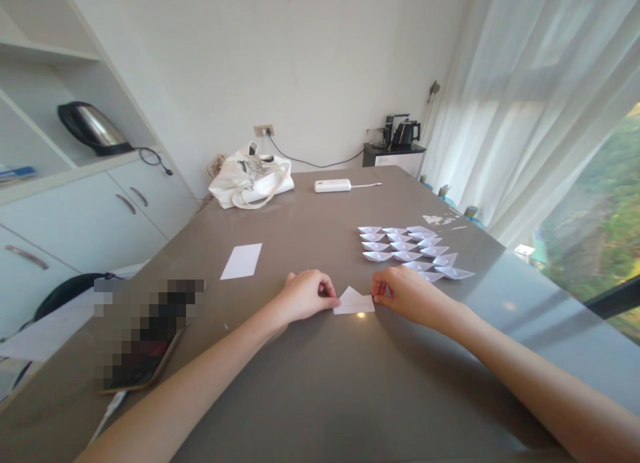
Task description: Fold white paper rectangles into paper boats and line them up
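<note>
A small folded white paper (354,302), with a triangular peak and a straight band along its lower edge, is held between both hands just above or on the table. My left hand (309,293) pinches its left end between thumb and fingers. At the right end, my right hand (400,293) grips the paper's corner the same way. Just beyond my right hand stand several folded paper boats (405,247) in rows. To the left of my left hand lies a flat white sheet of paper (241,261).
The grey-brown table (310,396) carries a phone (150,343) with a cable at left, a white bag (250,177) at the far left and a white power bank (333,185) at the back. Paper scraps (440,219) lie beyond the boats. Sheer curtains (520,103) hang at right.
</note>
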Motion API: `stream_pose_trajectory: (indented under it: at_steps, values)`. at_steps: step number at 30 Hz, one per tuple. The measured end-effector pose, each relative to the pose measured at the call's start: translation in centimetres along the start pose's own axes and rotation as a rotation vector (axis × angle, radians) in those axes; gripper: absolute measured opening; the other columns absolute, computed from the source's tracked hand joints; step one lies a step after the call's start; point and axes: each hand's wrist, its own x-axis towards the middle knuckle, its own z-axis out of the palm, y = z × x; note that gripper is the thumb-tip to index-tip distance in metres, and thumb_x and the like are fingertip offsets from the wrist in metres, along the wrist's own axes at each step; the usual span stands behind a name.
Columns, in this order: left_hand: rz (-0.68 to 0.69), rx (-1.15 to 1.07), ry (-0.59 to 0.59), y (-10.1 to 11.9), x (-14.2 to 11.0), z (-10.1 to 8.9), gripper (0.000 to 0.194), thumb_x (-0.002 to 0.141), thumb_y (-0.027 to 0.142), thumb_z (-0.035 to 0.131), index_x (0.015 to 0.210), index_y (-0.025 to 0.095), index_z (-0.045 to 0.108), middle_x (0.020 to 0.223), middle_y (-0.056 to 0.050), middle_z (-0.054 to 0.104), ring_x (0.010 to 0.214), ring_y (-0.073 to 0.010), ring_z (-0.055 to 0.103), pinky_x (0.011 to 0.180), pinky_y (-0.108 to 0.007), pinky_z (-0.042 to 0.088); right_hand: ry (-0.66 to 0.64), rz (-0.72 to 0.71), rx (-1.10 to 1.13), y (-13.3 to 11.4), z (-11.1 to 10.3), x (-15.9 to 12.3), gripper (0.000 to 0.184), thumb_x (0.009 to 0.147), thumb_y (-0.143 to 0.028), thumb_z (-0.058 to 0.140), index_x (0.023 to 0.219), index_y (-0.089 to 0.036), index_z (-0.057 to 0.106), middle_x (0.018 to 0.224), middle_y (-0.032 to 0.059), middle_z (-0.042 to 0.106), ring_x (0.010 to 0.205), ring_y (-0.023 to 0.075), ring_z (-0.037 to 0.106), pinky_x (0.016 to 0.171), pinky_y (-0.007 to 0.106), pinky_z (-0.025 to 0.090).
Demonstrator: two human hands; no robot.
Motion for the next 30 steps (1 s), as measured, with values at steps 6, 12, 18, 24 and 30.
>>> stream_pose_trajectory:
  at_steps: [6,12,18,24,30]
  values:
    - [-0.007,-0.001,-0.025,0.3,0.1,-0.1,0.018,0.069,0.040,0.068,0.075,0.022,0.069,0.079,0.001,0.067,0.078,-0.0170,0.060,0.078,-0.031,0.036,0.205,-0.058,0.144,-1.8,1.9,0.3,0.009,0.079,-0.024,0.058,0.079,-0.017,0.063,0.069,0.0020,0.066,0.061,0.0132,0.057,0.056,0.022,0.034]
    - [-0.011,-0.003,-0.025,0.3,0.2,-0.1,0.016,0.069,0.037,0.066,0.076,0.022,0.070,0.077,0.001,0.067,0.076,-0.0172,0.060,0.075,-0.029,0.036,0.155,-0.041,0.121,-3.3,3.9,0.7,0.006,0.074,-0.016,0.056,0.071,-0.017,0.061,0.071,0.0033,0.066,0.064,0.0135,0.057,0.057,0.022,0.032]
    - [-0.018,-0.012,-0.041,0.2,0.3,-0.2,0.016,0.069,0.037,0.068,0.074,0.022,0.070,0.075,0.002,0.067,0.075,-0.0161,0.060,0.075,-0.029,0.034,0.111,0.003,0.088,-2.8,3.3,0.5,0.010,0.070,-0.014,0.054,0.061,-0.017,0.057,0.064,0.0031,0.064,0.059,0.0130,0.054,0.054,0.022,0.030]
    - [-0.009,-0.012,-0.044,0.2,0.2,-0.3,0.019,0.069,0.041,0.069,0.074,0.022,0.071,0.075,0.002,0.066,0.073,-0.0154,0.059,0.076,-0.029,0.033,0.068,0.149,0.055,-1.8,2.4,0.4,0.008,0.066,-0.019,0.057,0.058,-0.018,0.058,0.063,0.0033,0.064,0.057,0.0138,0.055,0.053,0.023,0.031]
    - [-0.006,0.012,-0.053,0.1,0.3,-0.4,0.021,0.069,0.043,0.068,0.074,0.023,0.071,0.076,0.002,0.066,0.073,-0.0154,0.058,0.076,-0.029,0.032,0.021,0.172,0.057,-0.8,1.6,0.4,0.008,0.065,-0.021,0.058,0.058,-0.018,0.060,0.066,0.0024,0.067,0.060,0.0146,0.057,0.053,0.024,0.033]
